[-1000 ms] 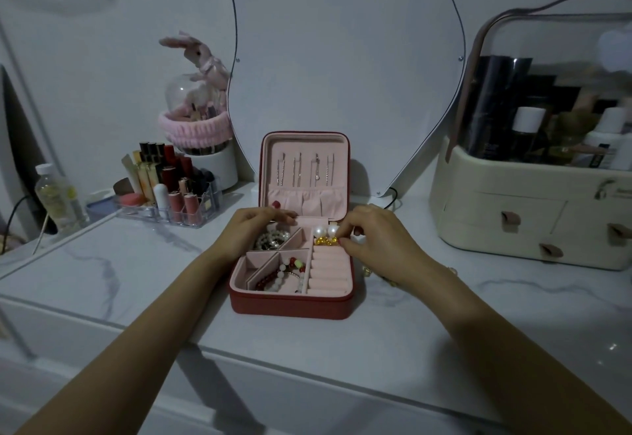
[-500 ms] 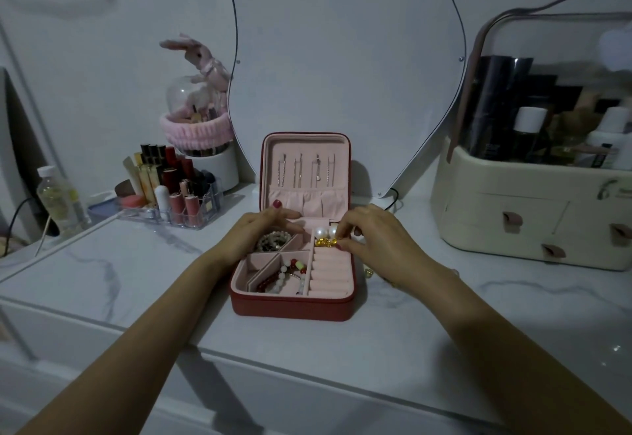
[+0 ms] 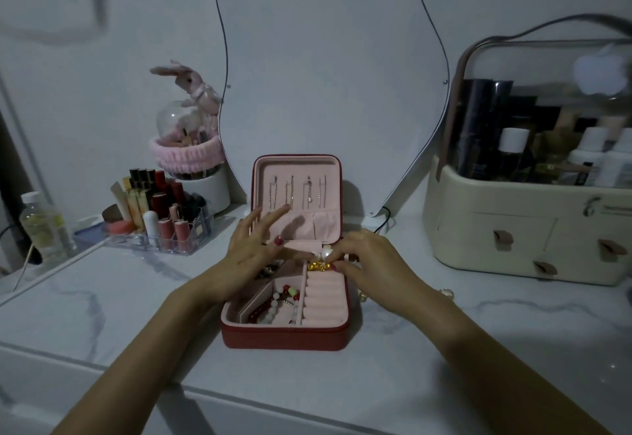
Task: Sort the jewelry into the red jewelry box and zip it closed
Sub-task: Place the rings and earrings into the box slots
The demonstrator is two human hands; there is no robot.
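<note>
The red jewelry box (image 3: 284, 337) lies open on the marble top, its pink lid (image 3: 297, 166) upright with thin necklaces (image 3: 290, 191) hanging inside. Bead bracelets (image 3: 284, 301) fill the front left compartment. A gold piece (image 3: 316, 267) and a pearl earring (image 3: 326, 251) sit at the back of the ring rolls (image 3: 323, 301). My right hand (image 3: 366, 260) curls over that corner and pinches at the gold piece with its fingertips. My left hand (image 3: 253, 250) hovers over the back left compartment, fingers spread and straight, holding nothing.
A ring (image 3: 446, 292) and a small gold item (image 3: 362, 296) lie on the top right of the box. A clear lipstick organizer (image 3: 160, 226) stands at left, a cream cosmetics case (image 3: 526, 229) at right, a mirror (image 3: 328, 75) behind.
My left hand has lifted off the back left compartment and spread its fingers toward the lid. My right hand stays at the gold piece, barely shifted.
</note>
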